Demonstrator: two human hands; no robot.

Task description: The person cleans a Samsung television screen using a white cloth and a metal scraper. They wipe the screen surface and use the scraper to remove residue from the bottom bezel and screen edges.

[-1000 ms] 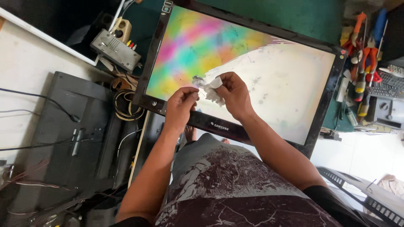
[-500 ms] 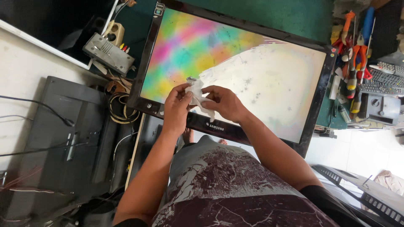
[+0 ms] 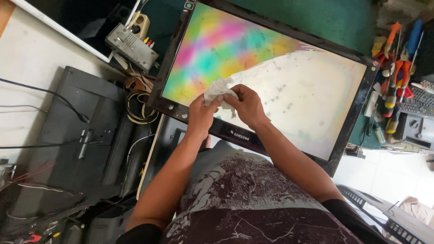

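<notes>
- The biggest thing I see is a flat monitor [image 3: 289, 86] in a glossy black frame, lying face up and tilted across a green work surface [image 3: 334, 18]. Its upper left part shows blotchy pink, green and yellow colour, while the lower right part is pale and washed out, with small dark specks.
- To the left lies a dark grey back cover panel [image 3: 77, 140], with thin black cables running over it.
- Along the right edge I see a cluster of screwdrivers [image 3: 398, 68] with orange, red and blue handles, well apart from the hands.
- Near the monitor's upper left corner sits a small grey metal box [image 3: 131, 45], and below it a coil of wire [image 3: 140, 101], just beside the frame.
- My left hand [image 3: 201, 115] is curled closed around the lower part of a crumpled white cloth [image 3: 219, 88], above the monitor's lower left area.
- My right hand [image 3: 246, 104] is also closed, its fingers pinching the same cloth from the other side, so both hands meet on it.
- The cloth is bunched between the two hands, over the edge where colour meets the pale area; I cannot tell whether it touches the glass.
</notes>
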